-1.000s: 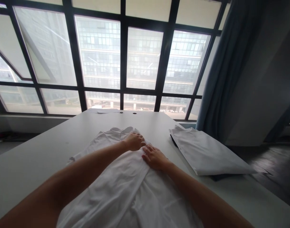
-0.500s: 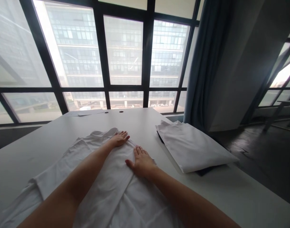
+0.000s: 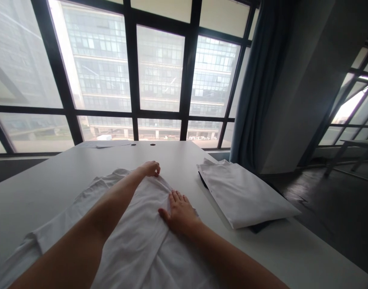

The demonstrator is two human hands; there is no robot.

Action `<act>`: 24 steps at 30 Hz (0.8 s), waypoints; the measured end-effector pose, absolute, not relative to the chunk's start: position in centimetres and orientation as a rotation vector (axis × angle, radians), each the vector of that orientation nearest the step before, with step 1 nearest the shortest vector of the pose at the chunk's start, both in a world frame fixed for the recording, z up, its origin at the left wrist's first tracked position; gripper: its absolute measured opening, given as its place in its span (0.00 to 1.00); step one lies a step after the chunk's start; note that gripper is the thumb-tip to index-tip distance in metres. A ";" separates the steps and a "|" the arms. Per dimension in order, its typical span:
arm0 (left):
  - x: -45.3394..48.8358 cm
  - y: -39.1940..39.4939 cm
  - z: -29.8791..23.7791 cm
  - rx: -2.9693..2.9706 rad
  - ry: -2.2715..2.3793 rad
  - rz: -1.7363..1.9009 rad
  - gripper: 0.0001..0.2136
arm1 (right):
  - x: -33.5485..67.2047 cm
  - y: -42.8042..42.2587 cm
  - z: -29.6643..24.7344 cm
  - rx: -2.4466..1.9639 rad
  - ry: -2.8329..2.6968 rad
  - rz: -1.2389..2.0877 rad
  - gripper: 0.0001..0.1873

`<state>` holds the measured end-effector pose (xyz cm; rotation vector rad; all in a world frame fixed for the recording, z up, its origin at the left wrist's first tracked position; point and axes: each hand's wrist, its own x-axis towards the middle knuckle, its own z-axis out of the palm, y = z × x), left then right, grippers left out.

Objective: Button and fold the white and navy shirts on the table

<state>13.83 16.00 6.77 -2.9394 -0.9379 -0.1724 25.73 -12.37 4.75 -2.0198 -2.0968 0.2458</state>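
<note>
A white shirt [image 3: 141,224] lies spread over the table in front of me, its left part rumpled and one panel folded across it. At its far edge, my left hand [image 3: 150,168] is closed in a pinch on the cloth, lifting a little of it. My right hand [image 3: 180,210] rests flat on the fold nearer to me, fingers stretched out and thumb apart. Both forearms cover parts of the shirt.
A folded stack of white cloth [image 3: 247,192] with something dark under it sits on the white table [image 3: 310,245] at the right. Sheets of paper [image 3: 107,143] lie at the far left edge. Behind stand windows and a blue curtain [image 3: 253,100].
My left hand has gone from lying flat on the cloth to pinching and slightly raising its far edge. My right hand stays flat in place. The view has tilted slightly.
</note>
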 end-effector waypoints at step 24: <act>13.9 14.4 5.1 -2.847 -1.729 -0.668 0.16 | 25.6 -12.8 5.2 -1.944 -2.201 0.112 0.38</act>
